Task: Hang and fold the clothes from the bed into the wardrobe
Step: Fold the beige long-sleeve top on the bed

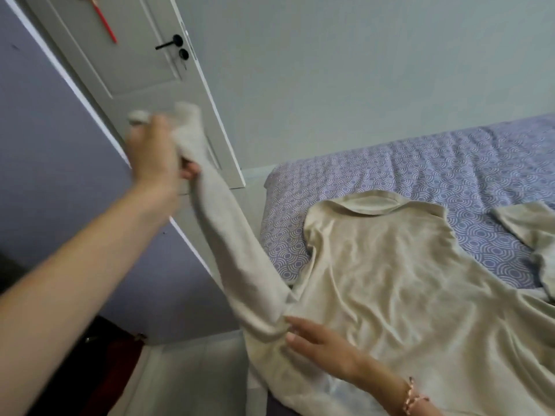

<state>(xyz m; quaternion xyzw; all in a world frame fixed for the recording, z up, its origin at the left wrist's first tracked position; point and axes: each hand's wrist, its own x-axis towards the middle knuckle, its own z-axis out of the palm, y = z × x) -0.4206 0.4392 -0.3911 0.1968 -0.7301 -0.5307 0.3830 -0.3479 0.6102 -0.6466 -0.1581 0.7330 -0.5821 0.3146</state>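
The bed (420,163), covered in a purple patterned sheet, holds a beige long-sleeved top (405,280) spread flat near its corner. A white door (135,70) stands behind. One sleeve (234,250) is stretched up off the bed. The left hand (153,151) grips its cuff end. The right hand (321,343), fingers straight, rests on the top beside the armpit, with a bracelet (413,394) at the wrist.
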